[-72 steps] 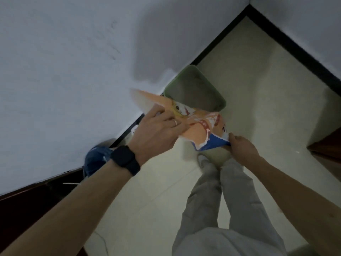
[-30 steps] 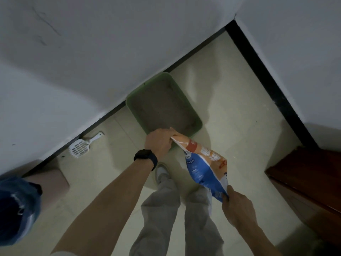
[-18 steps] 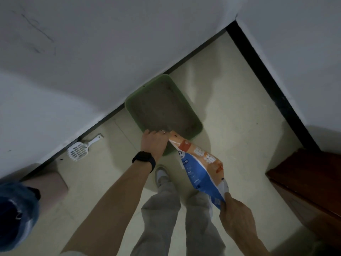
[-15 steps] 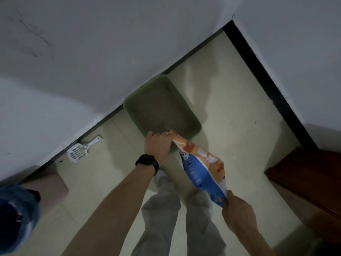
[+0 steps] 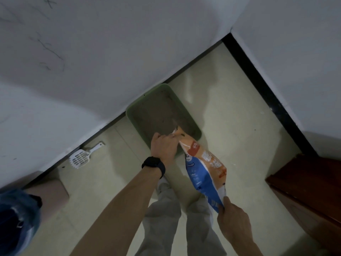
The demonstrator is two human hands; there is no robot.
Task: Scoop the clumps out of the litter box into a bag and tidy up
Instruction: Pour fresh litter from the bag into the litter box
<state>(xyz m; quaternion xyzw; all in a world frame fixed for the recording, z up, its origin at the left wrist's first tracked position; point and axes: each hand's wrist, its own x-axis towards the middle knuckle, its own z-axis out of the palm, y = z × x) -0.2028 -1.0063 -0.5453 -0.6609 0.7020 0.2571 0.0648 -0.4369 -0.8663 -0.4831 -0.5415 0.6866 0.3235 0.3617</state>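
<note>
Litter box (image 5: pixel 191 117): green, on the floor against the wall, grey litter inside.
Bag (image 5: pixel 203 167): orange and blue, tilted, top end over the box's near corner.
Left hand (image 5: pixel 164 146): fingers curled round the bag's top.
Right hand (image 5: pixel 234 220): fingers pinching the bottom corner.
Scoop (image 5: pixel 81 157): white, on the floor by the wall.

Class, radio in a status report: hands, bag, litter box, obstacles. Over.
Left hand grips bag top over litter box. Right hand pinches its bottom corner. Scoop on floor, untouched. Nothing in the way.
</note>
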